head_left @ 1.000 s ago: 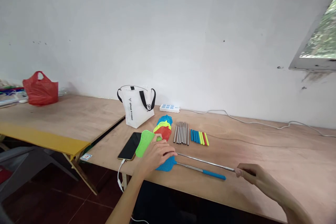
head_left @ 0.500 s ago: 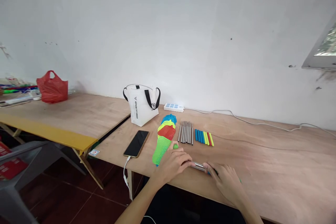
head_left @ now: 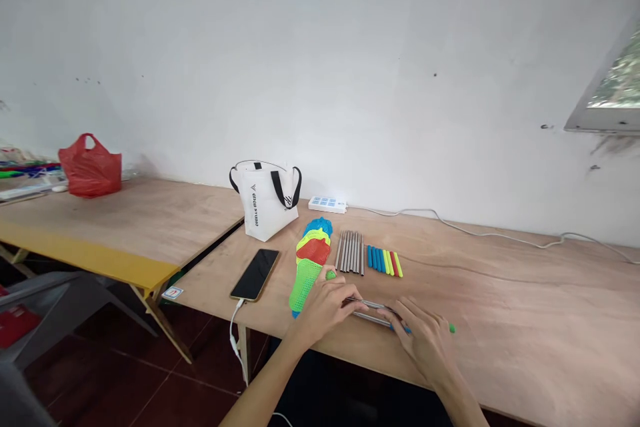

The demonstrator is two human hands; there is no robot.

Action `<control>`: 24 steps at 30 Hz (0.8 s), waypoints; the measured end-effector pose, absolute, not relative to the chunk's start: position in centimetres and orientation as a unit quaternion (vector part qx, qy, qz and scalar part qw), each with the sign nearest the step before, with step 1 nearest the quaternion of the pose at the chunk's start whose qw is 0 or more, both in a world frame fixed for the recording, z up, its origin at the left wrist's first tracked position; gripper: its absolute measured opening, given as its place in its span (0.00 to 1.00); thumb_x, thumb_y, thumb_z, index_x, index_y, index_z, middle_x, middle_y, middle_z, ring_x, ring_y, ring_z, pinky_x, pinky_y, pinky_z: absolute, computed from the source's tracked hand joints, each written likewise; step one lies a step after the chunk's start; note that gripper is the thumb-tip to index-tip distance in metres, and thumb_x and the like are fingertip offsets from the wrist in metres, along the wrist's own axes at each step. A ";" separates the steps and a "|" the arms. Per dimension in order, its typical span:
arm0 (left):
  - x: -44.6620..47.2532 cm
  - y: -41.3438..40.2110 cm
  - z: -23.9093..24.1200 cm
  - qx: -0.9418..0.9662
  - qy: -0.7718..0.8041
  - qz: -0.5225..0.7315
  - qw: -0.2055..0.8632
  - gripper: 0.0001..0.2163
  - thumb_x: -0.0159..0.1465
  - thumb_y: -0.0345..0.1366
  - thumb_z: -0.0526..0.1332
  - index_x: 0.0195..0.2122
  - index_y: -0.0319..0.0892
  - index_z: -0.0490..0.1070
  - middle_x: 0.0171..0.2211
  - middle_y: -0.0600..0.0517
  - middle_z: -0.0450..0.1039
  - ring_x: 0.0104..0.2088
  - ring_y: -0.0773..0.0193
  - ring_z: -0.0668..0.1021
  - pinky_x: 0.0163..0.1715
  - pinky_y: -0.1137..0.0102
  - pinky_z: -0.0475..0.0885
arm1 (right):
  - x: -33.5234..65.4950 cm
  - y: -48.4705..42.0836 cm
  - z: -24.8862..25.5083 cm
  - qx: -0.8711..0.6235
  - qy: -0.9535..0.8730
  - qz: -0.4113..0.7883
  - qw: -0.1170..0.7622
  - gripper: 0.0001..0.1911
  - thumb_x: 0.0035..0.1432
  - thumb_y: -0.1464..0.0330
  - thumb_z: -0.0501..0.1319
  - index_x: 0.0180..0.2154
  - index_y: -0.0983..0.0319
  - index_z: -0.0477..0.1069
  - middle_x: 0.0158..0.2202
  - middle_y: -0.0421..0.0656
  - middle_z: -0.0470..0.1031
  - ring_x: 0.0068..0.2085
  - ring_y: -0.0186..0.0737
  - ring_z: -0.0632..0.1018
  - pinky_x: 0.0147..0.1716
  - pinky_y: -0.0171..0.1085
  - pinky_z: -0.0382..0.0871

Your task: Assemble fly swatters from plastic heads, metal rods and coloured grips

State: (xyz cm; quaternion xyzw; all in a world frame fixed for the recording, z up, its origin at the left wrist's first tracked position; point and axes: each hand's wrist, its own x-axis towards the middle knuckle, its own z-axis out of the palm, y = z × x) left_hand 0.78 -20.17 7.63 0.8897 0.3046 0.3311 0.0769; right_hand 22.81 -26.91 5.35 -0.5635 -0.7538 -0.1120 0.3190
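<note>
Between my hands, near the table's front edge, lie thin metal tubes; two show side by side. My left hand is closed around their left end, with a green tip sticking up past its fingers. The fingers of my right hand are closed on the other end, where a bit of blue shows beneath and a green tip juts out to the right. Left of my left hand, perforated plastic fly swatter heads in green, red, yellow and blue lie overlapped in a column.
Behind my hands lie a row of metal tubes and several coloured plastic sleeves. A phone on a cable, a white bag and a power strip stand further left and back. A red bag sits on the neighbouring table.
The view has turned slightly right. The metal tubes between my hands now show as two separated lines, and the green tip beyond my right hand is more exposed.
</note>
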 end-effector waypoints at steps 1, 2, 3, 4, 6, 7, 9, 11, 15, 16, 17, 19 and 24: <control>0.7 -20.0 7.5 0.891 0.305 0.327 0.078 0.13 0.71 0.47 0.60 0.35 0.44 0.75 0.32 0.58 0.79 0.32 0.65 0.76 0.51 0.62 0.59 | 22.8 -26.8 5.3 -0.564 -0.755 -0.106 0.316 0.25 0.72 0.54 0.49 0.29 0.56 0.75 0.27 0.42 0.78 0.30 0.39 0.78 0.26 0.35 0.57; 0.6 -19.9 7.4 0.892 0.307 0.321 0.080 0.13 0.71 0.47 0.60 0.35 0.44 0.75 0.32 0.58 0.79 0.33 0.65 0.76 0.52 0.62 0.59 | 23.0 -26.7 5.3 -0.566 -0.757 -0.096 0.313 0.25 0.72 0.53 0.49 0.30 0.56 0.76 0.28 0.42 0.78 0.30 0.39 0.78 0.26 0.36 0.58; 0.5 -19.6 7.3 0.894 0.310 0.314 0.084 0.13 0.71 0.47 0.60 0.35 0.45 0.75 0.32 0.58 0.79 0.33 0.65 0.76 0.52 0.62 0.60 | 23.2 -26.6 5.2 -0.567 -0.759 -0.081 0.310 0.24 0.72 0.53 0.49 0.31 0.56 0.76 0.29 0.42 0.79 0.31 0.40 0.79 0.27 0.36 0.59; 0.4 -19.4 7.2 0.894 0.314 0.306 0.089 0.13 0.70 0.47 0.61 0.34 0.45 0.76 0.31 0.58 0.78 0.34 0.64 0.75 0.52 0.62 0.60 | 23.6 -26.4 5.1 -0.568 -0.761 -0.062 0.308 0.23 0.72 0.52 0.50 0.33 0.55 0.77 0.31 0.42 0.80 0.33 0.41 0.79 0.28 0.36 0.61; 0.0 -18.8 6.9 0.892 0.329 0.295 0.098 0.12 0.69 0.48 0.62 0.34 0.46 0.76 0.31 0.58 0.78 0.35 0.64 0.75 0.53 0.62 0.60 | 24.7 -26.0 4.8 -0.572 -0.761 -0.019 0.305 0.21 0.71 0.52 0.50 0.38 0.53 0.78 0.35 0.42 0.82 0.37 0.43 0.81 0.31 0.36 0.66; -0.2 -18.5 6.7 0.890 0.337 0.290 0.102 0.12 0.69 0.47 0.63 0.34 0.46 0.76 0.31 0.58 0.78 0.36 0.63 0.75 0.54 0.61 0.60 | 25.3 -25.8 4.5 -0.579 -0.756 0.002 0.305 0.20 0.70 0.51 0.51 0.40 0.52 0.78 0.37 0.42 0.82 0.38 0.43 0.81 0.33 0.37 0.68; -0.7 -17.8 6.3 0.888 0.348 0.281 0.107 0.10 0.68 0.46 0.65 0.36 0.46 0.76 0.34 0.57 0.78 0.39 0.63 0.77 0.59 0.59 0.57 | 26.6 -25.4 4.0 -0.597 -0.739 0.034 0.311 0.20 0.69 0.49 0.53 0.41 0.52 0.78 0.40 0.42 0.82 0.39 0.45 0.81 0.36 0.39 0.71; -1.1 -17.2 5.7 0.886 0.356 0.274 0.114 0.07 0.68 0.43 0.65 0.39 0.47 0.76 0.39 0.57 0.79 0.45 0.61 0.77 0.63 0.56 0.53 | 27.4 -24.9 3.4 -0.610 -0.723 0.046 0.322 0.21 0.68 0.49 0.54 0.39 0.52 0.79 0.40 0.43 0.82 0.40 0.47 0.81 0.39 0.41 0.72; -1.7 -16.1 4.4 0.876 0.387 0.259 0.127 0.04 0.70 0.37 0.61 0.41 0.47 0.75 0.43 0.55 0.77 0.49 0.59 0.77 0.66 0.51 0.51 | 27.3 -24.3 2.5 -0.603 -0.723 0.061 0.332 0.19 0.68 0.51 0.53 0.37 0.53 0.78 0.40 0.43 0.81 0.44 0.48 0.80 0.43 0.44 0.72; -1.8 -15.9 4.1 0.875 0.390 0.256 0.130 0.05 0.71 0.37 0.60 0.41 0.46 0.75 0.43 0.55 0.76 0.49 0.59 0.77 0.65 0.50 0.52 | 27.1 -24.2 2.3 -0.599 -0.726 0.067 0.331 0.19 0.68 0.52 0.53 0.37 0.53 0.78 0.40 0.43 0.81 0.44 0.47 0.80 0.44 0.44 0.72; -1.9 -15.6 3.9 0.875 0.389 0.255 0.134 0.06 0.71 0.37 0.60 0.40 0.46 0.75 0.43 0.54 0.76 0.48 0.59 0.77 0.64 0.51 0.55 | 26.9 -24.1 2.1 -0.596 -0.729 0.070 0.330 0.18 0.68 0.52 0.54 0.37 0.53 0.78 0.41 0.43 0.80 0.44 0.47 0.80 0.44 0.44 0.72; -2.3 -15.3 3.7 0.875 0.380 0.262 0.147 0.07 0.72 0.38 0.58 0.40 0.45 0.76 0.44 0.52 0.75 0.49 0.59 0.76 0.60 0.55 0.62 | 26.8 -24.0 1.9 -0.592 -0.733 0.076 0.326 0.18 0.68 0.52 0.54 0.37 0.53 0.78 0.41 0.43 0.80 0.44 0.47 0.79 0.45 0.44 0.72; -3.6 -14.5 3.9 0.854 0.369 0.321 0.175 0.12 0.75 0.38 0.52 0.41 0.44 0.74 0.44 0.51 0.73 0.47 0.61 0.76 0.50 0.64 0.70 | 27.8 -23.7 1.6 -0.578 -0.748 0.123 0.302 0.19 0.69 0.52 0.53 0.37 0.53 0.77 0.42 0.44 0.78 0.46 0.48 0.77 0.50 0.48 0.70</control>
